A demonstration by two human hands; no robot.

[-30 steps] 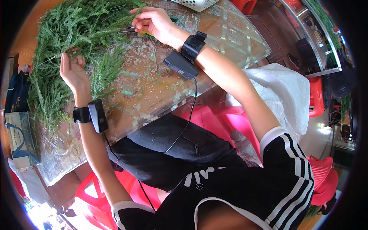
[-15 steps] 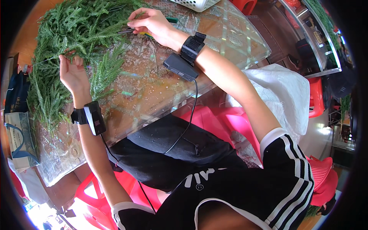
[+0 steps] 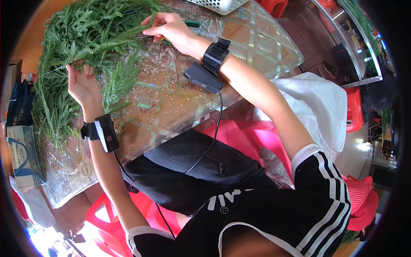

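Observation:
A heap of green artificial pine branches (image 3: 92, 30) covers the far left of the table. At its near edge, my left hand (image 3: 84, 85) is closed, its fingertips pinching a pine branch among the needles. My right hand (image 3: 171, 32) is at the heap's right side, thumb and fingers closed on the end of a long pine sprig that stretches left into the pile. Beneath that hand lies a tool with a green handle (image 3: 192, 24), partly hidden by my palm. A loose pine sprig (image 3: 120, 81) rests between my two hands.
Clear plastic sheeting covers the table (image 3: 171, 103), scattered with small bits. A white perforated basket (image 3: 222, 5) stands at the far edge. A paper bag (image 3: 25, 158) is at the left, a white sack (image 3: 310, 103) at the right. Pink stools (image 3: 239, 132) stand beside my legs.
My right hand has shifted slightly and its fingers now hold the sprig end, which points up between them. The left hand has barely moved.

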